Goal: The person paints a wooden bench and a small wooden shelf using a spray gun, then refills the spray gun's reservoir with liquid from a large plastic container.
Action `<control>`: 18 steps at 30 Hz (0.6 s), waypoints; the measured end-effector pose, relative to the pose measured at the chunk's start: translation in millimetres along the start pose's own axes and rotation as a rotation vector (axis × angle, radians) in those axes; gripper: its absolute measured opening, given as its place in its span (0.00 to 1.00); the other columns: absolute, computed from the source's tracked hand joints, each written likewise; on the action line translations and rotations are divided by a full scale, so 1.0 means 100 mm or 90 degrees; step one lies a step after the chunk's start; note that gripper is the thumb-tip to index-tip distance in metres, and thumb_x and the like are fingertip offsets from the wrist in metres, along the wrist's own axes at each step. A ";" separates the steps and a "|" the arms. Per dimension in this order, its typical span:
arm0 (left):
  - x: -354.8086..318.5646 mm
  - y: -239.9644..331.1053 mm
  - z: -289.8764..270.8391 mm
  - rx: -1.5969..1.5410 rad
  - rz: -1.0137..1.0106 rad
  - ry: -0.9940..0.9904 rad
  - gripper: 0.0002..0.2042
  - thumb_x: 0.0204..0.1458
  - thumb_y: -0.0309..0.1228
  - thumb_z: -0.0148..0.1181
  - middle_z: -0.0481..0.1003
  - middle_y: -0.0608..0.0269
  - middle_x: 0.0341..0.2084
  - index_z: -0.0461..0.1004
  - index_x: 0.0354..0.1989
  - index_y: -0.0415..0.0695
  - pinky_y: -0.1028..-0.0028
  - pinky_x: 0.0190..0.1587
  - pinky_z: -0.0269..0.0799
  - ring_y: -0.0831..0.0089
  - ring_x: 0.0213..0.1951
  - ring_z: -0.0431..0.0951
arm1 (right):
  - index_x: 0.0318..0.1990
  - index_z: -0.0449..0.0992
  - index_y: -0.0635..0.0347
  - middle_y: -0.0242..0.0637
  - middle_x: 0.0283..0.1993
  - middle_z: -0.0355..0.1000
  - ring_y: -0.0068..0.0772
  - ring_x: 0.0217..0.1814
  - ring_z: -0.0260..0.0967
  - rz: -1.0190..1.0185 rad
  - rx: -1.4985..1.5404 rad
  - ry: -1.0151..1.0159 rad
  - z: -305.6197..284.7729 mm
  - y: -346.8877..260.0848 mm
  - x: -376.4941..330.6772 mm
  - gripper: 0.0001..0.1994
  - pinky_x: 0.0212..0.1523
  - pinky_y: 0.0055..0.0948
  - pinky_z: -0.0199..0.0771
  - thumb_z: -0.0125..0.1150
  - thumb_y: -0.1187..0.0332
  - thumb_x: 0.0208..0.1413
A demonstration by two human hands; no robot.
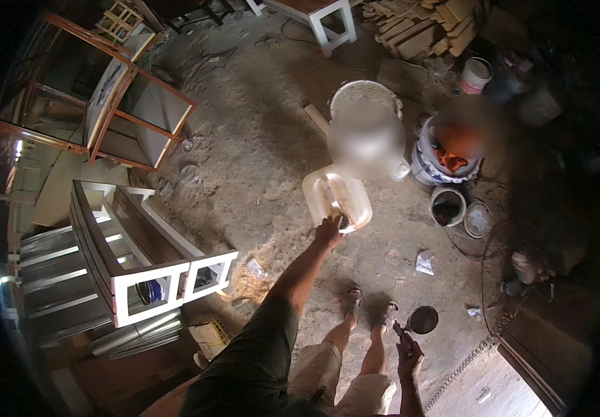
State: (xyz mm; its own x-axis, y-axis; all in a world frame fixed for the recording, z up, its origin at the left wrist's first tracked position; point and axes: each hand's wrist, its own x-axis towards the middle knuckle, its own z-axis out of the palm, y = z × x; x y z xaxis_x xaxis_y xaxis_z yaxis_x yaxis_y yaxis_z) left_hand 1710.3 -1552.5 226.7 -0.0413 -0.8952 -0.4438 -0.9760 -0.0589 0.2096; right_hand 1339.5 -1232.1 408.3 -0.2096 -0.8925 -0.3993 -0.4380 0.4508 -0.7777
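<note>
My left hand reaches forward and down to a pale, translucent plastic basin on the floor. Its fingers are closed around a small dark cup at the basin's near edge; most of the cup is hidden by the hand. Lower right, beside my feet, my right hand grips what looks like a spray gun. A round, dark, open-topped pot sits at the gun's far end, facing up.
Beyond the basin stands a pale tub, partly blurred. Right of it are a bucket with bright orange contents and a smaller white bucket. White-and-brown furniture stands left. A coiled hose lies lower right; stacked wood is at the back.
</note>
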 end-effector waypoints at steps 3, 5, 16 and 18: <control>0.07 -0.12 0.02 -0.008 0.074 -0.093 0.41 0.46 0.41 0.70 0.68 0.38 0.55 0.56 0.69 0.51 0.51 0.52 0.77 0.43 0.54 0.74 | 0.54 0.79 0.64 0.43 0.43 0.80 0.30 0.45 0.77 0.063 0.034 -0.020 0.39 0.19 0.25 0.19 0.46 0.32 0.76 0.70 0.76 0.52; 0.01 -0.16 0.06 -0.019 0.129 -0.026 0.44 0.39 0.32 0.75 0.65 0.40 0.59 0.58 0.68 0.50 0.51 0.52 0.76 0.44 0.58 0.70 | 0.54 0.79 0.64 0.42 0.44 0.80 0.30 0.47 0.77 0.133 0.076 -0.067 0.59 0.21 0.40 0.19 0.48 0.32 0.76 0.69 0.73 0.55; 0.31 -0.03 0.21 -0.144 0.015 0.047 0.15 0.54 0.34 0.62 0.76 0.42 0.37 0.68 0.44 0.39 0.51 0.40 0.78 0.47 0.40 0.80 | 0.54 0.78 0.65 0.42 0.43 0.80 0.34 0.41 0.76 0.033 0.057 -0.093 0.85 0.50 0.70 0.16 0.43 0.35 0.77 0.63 0.70 0.60; 0.31 -0.12 0.47 -0.060 -0.071 0.140 0.18 0.60 0.43 0.56 0.78 0.46 0.27 0.69 0.44 0.37 0.51 0.35 0.79 0.46 0.32 0.81 | 0.54 0.78 0.66 0.41 0.43 0.80 0.31 0.40 0.76 0.053 0.139 -0.056 0.92 0.49 0.67 0.15 0.42 0.34 0.77 0.63 0.72 0.59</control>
State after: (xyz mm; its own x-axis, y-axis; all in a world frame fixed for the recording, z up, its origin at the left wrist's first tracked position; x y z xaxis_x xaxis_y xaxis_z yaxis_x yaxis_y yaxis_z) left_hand 1710.8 -1559.0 169.3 0.1222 -0.9547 -0.2714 -0.9472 -0.1939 0.2555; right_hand 1384.6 -1268.6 298.5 -0.1553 -0.8522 -0.4996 -0.2208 0.5229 -0.8233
